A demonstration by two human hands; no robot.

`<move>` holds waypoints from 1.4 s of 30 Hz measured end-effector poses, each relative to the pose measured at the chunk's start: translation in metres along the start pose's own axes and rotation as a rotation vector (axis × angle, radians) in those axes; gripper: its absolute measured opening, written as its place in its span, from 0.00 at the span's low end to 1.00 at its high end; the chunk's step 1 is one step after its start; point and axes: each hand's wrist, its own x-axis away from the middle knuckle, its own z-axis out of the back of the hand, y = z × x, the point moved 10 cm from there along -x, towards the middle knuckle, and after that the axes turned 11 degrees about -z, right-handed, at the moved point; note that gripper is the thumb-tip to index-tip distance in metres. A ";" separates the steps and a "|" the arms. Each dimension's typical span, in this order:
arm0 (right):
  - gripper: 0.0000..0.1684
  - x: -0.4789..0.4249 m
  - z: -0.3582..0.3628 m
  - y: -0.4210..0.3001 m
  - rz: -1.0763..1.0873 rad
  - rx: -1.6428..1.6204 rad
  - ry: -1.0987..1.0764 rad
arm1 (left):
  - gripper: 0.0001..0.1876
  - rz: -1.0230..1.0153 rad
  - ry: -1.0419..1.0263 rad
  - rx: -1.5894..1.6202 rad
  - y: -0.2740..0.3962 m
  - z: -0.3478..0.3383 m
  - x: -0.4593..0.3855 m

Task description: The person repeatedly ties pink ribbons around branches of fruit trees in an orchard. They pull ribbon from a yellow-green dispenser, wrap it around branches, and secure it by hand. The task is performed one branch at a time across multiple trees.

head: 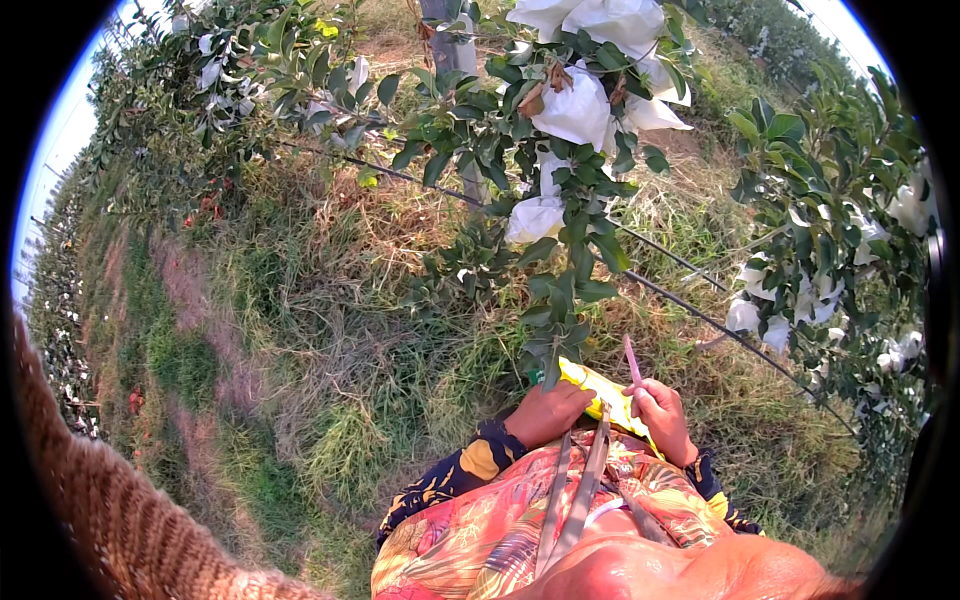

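Observation:
At my waist a yellow bag (618, 411), apparently of plastic, hangs under brown straps (589, 487). The fingers of my left hand (551, 412) are closed on its upper left edge. My right hand (661, 416) is at the bag's right side, pinching a thin pink stick-like piece (631, 358) that points upward. What that piece is cannot be told. A leafy branch tip (559, 330) hangs just above my left hand, and its lowest leaves overlap the bag's edge. The inside of the bag is hidden.
White bags (574, 109) hang among leaves on the branch ahead, with another white bag (535, 219) lower down. A dark wire or hose (690, 306) crosses behind the branch, near a grey post (450, 45). More bagged trees (817, 262) stand right. Grass (337, 442) covers the ground.

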 end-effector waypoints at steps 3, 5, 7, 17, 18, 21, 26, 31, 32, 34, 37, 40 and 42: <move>0.13 -0.001 -0.001 -0.002 0.004 -0.006 -0.004 | 0.13 -0.005 0.007 -0.001 -0.002 -0.001 0.001; 0.14 -0.002 -0.002 -0.003 0.001 -0.010 -0.007 | 0.13 -0.001 -0.006 0.003 -0.003 -0.001 0.000; 0.14 -0.002 -0.002 -0.003 -0.005 -0.016 -0.009 | 0.13 0.005 -0.011 0.012 -0.004 0.000 -0.001; 0.13 -0.006 -0.006 -0.001 0.001 -0.065 -0.026 | 0.12 0.009 -0.019 0.041 -0.008 0.000 0.000; 0.13 -0.006 -0.006 0.000 0.002 -0.071 -0.027 | 0.12 0.006 -0.016 0.045 -0.008 0.001 -0.001; 0.13 -0.006 -0.007 -0.001 0.004 -0.076 -0.029 | 0.13 0.020 -0.030 0.057 -0.008 0.003 -0.002; 0.13 -0.006 -0.006 -0.002 0.024 -0.080 -0.030 | 0.13 0.000 -0.028 0.038 -0.005 0.006 -0.005; 0.13 -0.005 -0.005 -0.004 0.032 -0.087 -0.025 | 0.13 0.006 -0.029 0.044 -0.003 0.007 -0.008; 0.13 -0.004 -0.005 -0.004 0.032 -0.081 -0.022 | 0.13 0.007 -0.030 0.041 -0.003 0.007 -0.008; 0.13 -0.003 -0.004 -0.004 0.033 -0.069 -0.016 | 0.12 0.006 -0.024 0.037 -0.001 0.008 -0.009; 0.13 -0.002 -0.004 -0.001 0.026 -0.074 -0.019 | 0.12 0.001 -0.008 0.039 0.000 0.008 -0.008; 0.13 -0.003 -0.003 0.003 0.025 -0.064 -0.017 | 0.12 -0.004 -0.011 0.041 -0.002 0.004 -0.005; 0.13 -0.002 -0.003 0.003 0.024 -0.053 -0.017 | 0.12 -0.006 -0.018 0.038 -0.001 0.002 -0.004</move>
